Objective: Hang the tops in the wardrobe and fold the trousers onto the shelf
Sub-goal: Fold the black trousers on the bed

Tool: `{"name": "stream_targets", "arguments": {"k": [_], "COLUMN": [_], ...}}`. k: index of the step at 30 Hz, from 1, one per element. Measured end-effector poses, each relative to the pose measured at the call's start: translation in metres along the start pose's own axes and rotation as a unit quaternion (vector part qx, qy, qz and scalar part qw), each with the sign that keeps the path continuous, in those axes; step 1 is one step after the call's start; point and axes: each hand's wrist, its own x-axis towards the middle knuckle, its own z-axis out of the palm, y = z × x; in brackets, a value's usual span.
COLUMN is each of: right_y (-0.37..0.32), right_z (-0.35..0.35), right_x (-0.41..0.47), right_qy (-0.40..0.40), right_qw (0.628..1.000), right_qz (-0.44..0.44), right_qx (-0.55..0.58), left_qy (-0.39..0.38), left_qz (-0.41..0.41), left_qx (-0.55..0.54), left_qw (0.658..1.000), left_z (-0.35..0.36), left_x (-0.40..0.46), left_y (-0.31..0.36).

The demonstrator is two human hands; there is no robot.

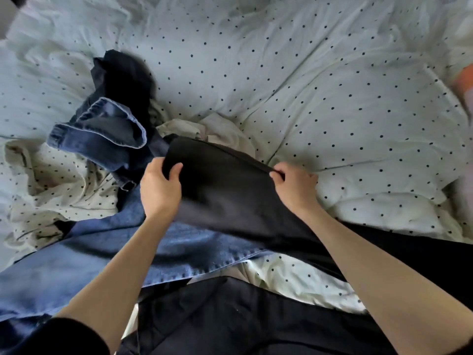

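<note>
Gripping the black trousers [230, 185] at both corners with left hand [160, 187] and right hand [294, 187], we judge folding underway; next, lay them flat on the bed [332, 85].

Soft, even daylight, brighter far right; duvet [307, 73] creases cast faint shadows. Motion blur on black cloth [230, 180] near hands. Wide-angle bending at edges; corners soft.

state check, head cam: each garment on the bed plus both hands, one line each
black garment: gripped at both top corners, partly lifted
blue jeans: unfolded, crumpled on the bed, hem turned up
cream garment: crumpled, behind the black garment
left hand: fingers curled over black garment's edge
right hand: pinches black garment's edge
duvet: wrinkled
</note>
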Motion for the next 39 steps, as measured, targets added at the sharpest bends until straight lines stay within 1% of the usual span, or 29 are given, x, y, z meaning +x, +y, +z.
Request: {"name": "stream_targets", "arguments": {"k": [2,4,5,7,9,11,12,14,16,17,19,20,21,24,25,26,28,29,33,35,37,39], "right_y": [-0.004,-0.008,-0.010,-0.011,-0.010,-0.005,-0.001,0.006,0.012,0.014,0.013,0.011,0.009,0.004,0.003,0.001,-0.003,-0.008,-0.021,-0.027,-0.030,-0.028], "right_z": [-0.011,-0.012,-0.009,0.003,0.017,0.031,0.037,0.047,0.056,0.060,0.063,0.064,0.065,0.057,0.055,0.052,0.043,0.037,0.021,0.017,0.018,0.023], "right_x": [0.014,0.011,0.003,-0.032,-0.081,-0.137,-0.158,-0.201,-0.221,-0.223,-0.218,-0.216,-0.210,-0.197,-0.193,-0.191,-0.189,-0.188,-0.174,-0.161,-0.158,-0.171], "right_qy": [0.007,-0.019,-0.024,-0.025,-0.024,-0.043,-0.061,-0.143,-0.241,-0.268,-0.290,-0.287,-0.283,-0.311,-0.321,-0.317,-0.272,-0.246,-0.153,-0.127,-0.118,-0.117], "right_qw": [1.000,0.999,0.998,0.997,0.997,0.997,0.995,0.986,0.966,0.960,0.955,0.956,0.957,0.946,0.943,0.945,0.961,0.968,0.987,0.991,0.993,0.992], "right_qz": [0.003,0.002,-0.003,-0.028,-0.050,-0.063,-0.072,-0.077,-0.061,-0.047,-0.014,-0.011,-0.019,-0.034,-0.027,-0.019,-0.022,-0.028,-0.046,-0.039,-0.029,-0.028], "right_qx": [-0.022,-0.043,-0.050,-0.073,-0.049,-0.019,-0.018,-0.031,-0.064,-0.069,-0.056,-0.056,-0.067,-0.091,-0.088,-0.078,-0.050,-0.035,-0.008,0.003,-0.011,-0.039], "left_qy": [-0.005,-0.031,-0.036,-0.026,-0.022,-0.061,-0.093,-0.180,-0.250,-0.272,-0.291,-0.294,-0.305,-0.344,-0.350,-0.342,-0.287,-0.253,-0.172,-0.144,-0.137,-0.145], "left_qz": [-0.013,0.001,0.021,0.066,0.104,0.152,0.189,0.249,0.253,0.229,0.172,0.171,0.173,0.171,0.158,0.136,0.102,0.094,0.104,0.107,0.099,0.077], "left_qx": [0.004,0.042,0.069,0.117,0.131,0.138,0.145,0.188,0.262,0.310,0.410,0.447,0.461,0.451,0.440,0.419,0.377,0.369,0.377,0.360,0.346,0.323], "left_qw": [1.000,0.999,0.997,0.991,0.986,0.977,0.967,0.933,0.897,0.882,0.847,0.827,0.815,0.806,0.812,0.830,0.875,0.889,0.904,0.916,0.923,0.932], "left_z": [-0.003,-0.001,0.002,0.002,0.001,-0.004,-0.005,-0.015,-0.021,-0.023,-0.028,-0.030,-0.031,-0.033,-0.034,-0.037,-0.047,-0.055,-0.076,-0.077,-0.075,-0.071], "left_x": [0.011,0.010,0.004,-0.020,-0.054,-0.096,-0.114,-0.152,-0.177,-0.181,-0.180,-0.177,-0.170,-0.154,-0.149,-0.145,-0.134,-0.126,-0.089,-0.076,-0.078,-0.094], "left_y": [0.002,0.002,0.000,-0.005,-0.016,-0.033,-0.041,-0.061,-0.081,-0.089,-0.096,-0.101,-0.103,-0.094,-0.087,-0.081,-0.068,-0.060,-0.039,-0.037,-0.039,-0.046]}}
